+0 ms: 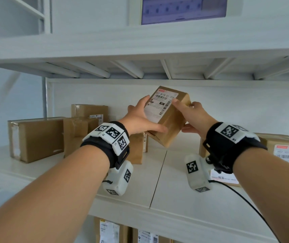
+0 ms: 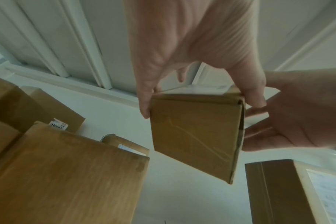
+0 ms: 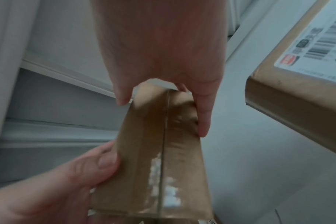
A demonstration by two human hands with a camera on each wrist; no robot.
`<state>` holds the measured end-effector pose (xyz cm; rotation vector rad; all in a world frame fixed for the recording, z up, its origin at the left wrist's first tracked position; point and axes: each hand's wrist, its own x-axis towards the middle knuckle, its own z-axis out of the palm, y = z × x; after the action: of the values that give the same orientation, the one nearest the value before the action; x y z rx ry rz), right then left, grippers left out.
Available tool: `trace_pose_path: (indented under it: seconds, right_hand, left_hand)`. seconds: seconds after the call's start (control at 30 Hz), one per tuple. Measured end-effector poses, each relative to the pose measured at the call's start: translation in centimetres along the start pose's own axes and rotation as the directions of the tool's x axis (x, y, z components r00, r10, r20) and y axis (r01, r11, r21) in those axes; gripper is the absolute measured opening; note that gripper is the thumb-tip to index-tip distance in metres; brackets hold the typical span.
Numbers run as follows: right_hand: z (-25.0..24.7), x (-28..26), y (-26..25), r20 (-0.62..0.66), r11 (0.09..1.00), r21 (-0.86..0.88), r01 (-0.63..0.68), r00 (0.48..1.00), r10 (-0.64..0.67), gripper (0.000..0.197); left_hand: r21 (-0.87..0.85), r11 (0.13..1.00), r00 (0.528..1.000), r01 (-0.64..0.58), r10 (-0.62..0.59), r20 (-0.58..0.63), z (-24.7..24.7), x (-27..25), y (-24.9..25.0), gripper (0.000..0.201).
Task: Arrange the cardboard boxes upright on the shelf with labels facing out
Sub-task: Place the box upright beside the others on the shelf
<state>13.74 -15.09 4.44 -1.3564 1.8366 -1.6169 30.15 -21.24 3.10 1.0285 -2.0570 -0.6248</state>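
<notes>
I hold a small cardboard box [image 1: 168, 118] in the air above the white shelf [image 1: 157, 183], tilted, its white barcode label turned towards me. My left hand [image 1: 149, 114] grips its left side, thumb underneath. My right hand [image 1: 186, 114] grips the right side, thumb on the label. In the left wrist view the left hand [image 2: 199, 91] clasps the box [image 2: 194, 136] from above, and the right hand [image 2: 290, 118] touches its right edge. In the right wrist view the right hand [image 3: 163, 109] pinches the taped box [image 3: 163, 159], while the left hand [image 3: 67, 178] holds the lower left edge.
Several brown boxes [image 1: 35, 139] crowd the shelf's left part, one at the back [image 1: 89, 111] showing a label. A labelled box [image 1: 284, 149] lies at the right. More labelled boxes [image 1: 110, 232] stand on the lower shelf. The upper shelf [image 1: 140, 48] hangs close overhead.
</notes>
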Motion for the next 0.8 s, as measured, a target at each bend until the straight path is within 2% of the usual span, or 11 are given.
trace_pose_path:
  seconds: [0.1, 0.17, 0.27, 0.4, 0.53, 0.63, 0.73, 0.8]
  right_hand:
    - [-0.2, -0.2, 0.0, 0.014, 1.0, -0.011, 0.006, 1.0, -0.006, 0.082]
    - [-0.6, -0.3, 0.0, 0.041, 0.999, -0.018, 0.033, 0.999, -0.032, 0.085]
    - [-1.3, -0.5, 0.1, 0.102, 0.994, -0.072, 0.087, 0.992, -0.08, 0.089]
    - [-1.7, -0.3, 0.7, 0.192, 0.982, -0.158, 0.106, 0.979, -0.075, 0.086]
    - [-1.5, -0.1, 2.0, 0.268, 0.962, -0.254, 0.096, 0.963, -0.025, 0.078]
    - [-1.1, 0.3, 3.1, 0.274, 0.889, -0.431, 0.155, 0.961, -0.034, 0.062]
    - [-0.9, 0.2, 3.4, 0.286, 0.762, -0.59, 0.267, 0.952, -0.112, 0.05]
    - [-1.2, 0.1, 3.2, 0.295, 0.704, -0.633, 0.322, 0.941, -0.164, 0.045]
  left_hand:
    - [0.011, 1.0, 0.995, -0.019, 0.017, 0.093, 0.2, -0.1, 0.1, 0.13]
    - [-0.028, 0.999, 0.99, 0.02, -0.016, 0.144, 0.0, 0.2, -0.1, 0.129]
    - [-0.023, 0.998, 0.991, 0.052, -0.048, 0.126, -0.5, 0.5, 0.1, 0.118]
    - [0.067, 0.998, 0.996, -0.021, 0.015, 0.084, -0.2, 0.7, 1.0, 0.109]
    - [0.207, 0.975, 0.988, -0.083, 0.053, 0.147, 1.5, 1.6, 1.2, 0.075]
    - [0.315, 0.945, 0.987, -0.085, 0.037, 0.154, 2.6, 2.3, 0.5, 0.064]
    - [0.324, 0.945, 0.989, -0.048, -0.001, 0.149, 3.2, 2.8, -0.3, 0.062]
    - [0.324, 0.945, 0.989, -0.043, -0.007, 0.151, 3.4, 3.0, -0.6, 0.062]
